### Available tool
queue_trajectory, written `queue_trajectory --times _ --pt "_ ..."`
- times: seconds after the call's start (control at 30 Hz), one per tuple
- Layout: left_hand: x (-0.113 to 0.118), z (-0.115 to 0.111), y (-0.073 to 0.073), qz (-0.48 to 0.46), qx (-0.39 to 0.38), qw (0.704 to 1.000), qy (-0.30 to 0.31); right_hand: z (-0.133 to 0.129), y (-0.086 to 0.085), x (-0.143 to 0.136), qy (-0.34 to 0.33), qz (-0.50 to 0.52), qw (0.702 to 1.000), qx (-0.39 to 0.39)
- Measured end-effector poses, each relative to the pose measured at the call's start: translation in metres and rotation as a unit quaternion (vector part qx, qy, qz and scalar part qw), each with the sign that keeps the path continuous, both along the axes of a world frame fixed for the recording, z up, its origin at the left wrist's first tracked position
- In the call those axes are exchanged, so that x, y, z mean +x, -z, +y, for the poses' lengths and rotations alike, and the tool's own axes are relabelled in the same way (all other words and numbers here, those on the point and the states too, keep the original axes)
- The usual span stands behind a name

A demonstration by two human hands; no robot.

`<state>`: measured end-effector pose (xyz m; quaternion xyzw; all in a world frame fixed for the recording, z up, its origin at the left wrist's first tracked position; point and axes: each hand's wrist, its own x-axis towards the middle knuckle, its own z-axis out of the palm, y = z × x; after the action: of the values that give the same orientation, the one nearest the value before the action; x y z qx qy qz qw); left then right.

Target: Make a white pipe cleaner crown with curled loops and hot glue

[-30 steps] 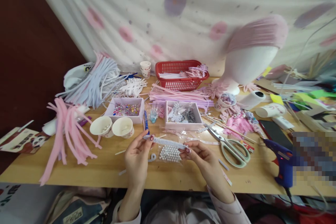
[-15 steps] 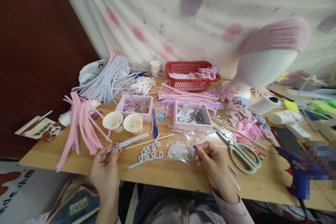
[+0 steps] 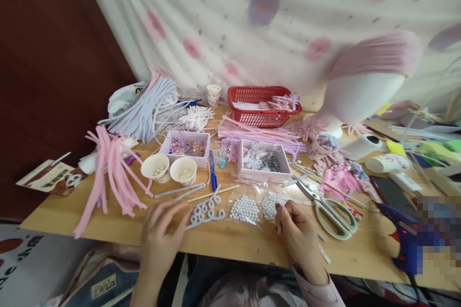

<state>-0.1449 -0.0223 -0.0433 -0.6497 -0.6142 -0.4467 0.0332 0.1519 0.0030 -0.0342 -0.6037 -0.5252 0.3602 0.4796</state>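
My left hand (image 3: 163,230) is at the table's front, its fingers apart at the left end of a curled pale blue pipe cleaner (image 3: 205,212); no grip on it shows. Behind that hand, pale blue strips (image 3: 180,192) lie near two paper cups (image 3: 183,171). My right hand (image 3: 297,230) has its fingers curled together just right of the clear bags of pearl beads (image 3: 245,208); whatever those fingers hold, if anything, is hidden. A thin wooden stick (image 3: 212,194) and a blue pen (image 3: 212,171) lie behind the curled piece.
Scissors (image 3: 329,206) and a blue glue gun (image 3: 406,237) lie to the right. Two bead boxes (image 3: 264,175) stand mid-table, with a red basket (image 3: 262,117) behind. Pink pipe cleaners (image 3: 115,172) spread at left. A white head form (image 3: 360,91) stands at the back right.
My left hand has let go of a pale blue strip, which now lies on the table, and moved right to the curled piece. My right hand has moved slightly right, off the bead bag.
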Motion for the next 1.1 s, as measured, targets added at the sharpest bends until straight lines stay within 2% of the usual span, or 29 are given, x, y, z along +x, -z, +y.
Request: queue_trajectory --times 0.07,0.1,0.27,0.37,0.47,0.63,0.73,0.87,0.97,1.1 --pt "0.005 -0.002 0.001 0.049 -0.058 0.994 0.076 0.000 0.000 0.000 -0.004 -0.030 0.999 0.016" --pt "0.007 -0.002 0.002 0.063 -0.087 0.990 0.088 0.001 0.001 -0.001 -0.004 -0.044 0.999 0.022" --pt "0.010 0.004 0.005 0.077 -0.210 0.971 0.080 -0.001 0.001 -0.001 -0.001 -0.096 0.995 0.042" --pt "0.009 0.008 0.001 0.063 -0.242 0.965 0.083 -0.003 0.002 0.001 -0.002 -0.110 0.993 0.048" --pt "0.009 0.008 -0.002 0.059 -0.217 0.970 0.097 -0.003 0.004 0.003 0.001 -0.118 0.992 0.047" --pt "-0.001 0.005 -0.002 0.062 -0.108 0.986 0.107 -0.002 0.005 0.004 0.003 -0.125 0.990 0.057" --pt "-0.016 0.006 -0.003 0.067 -0.063 0.993 0.074 -0.002 0.005 0.004 0.001 -0.131 0.990 0.058" --pt "-0.033 0.013 -0.001 0.124 -0.030 0.992 -0.001 -0.002 0.005 0.004 0.003 -0.146 0.988 0.060" --pt "-0.038 0.017 0.003 0.162 -0.028 0.985 -0.044 -0.002 0.004 0.003 0.001 -0.152 0.986 0.062" --pt "-0.036 0.017 0.006 0.146 -0.034 0.987 -0.061 -0.003 0.004 0.003 -0.011 -0.125 0.989 0.078"
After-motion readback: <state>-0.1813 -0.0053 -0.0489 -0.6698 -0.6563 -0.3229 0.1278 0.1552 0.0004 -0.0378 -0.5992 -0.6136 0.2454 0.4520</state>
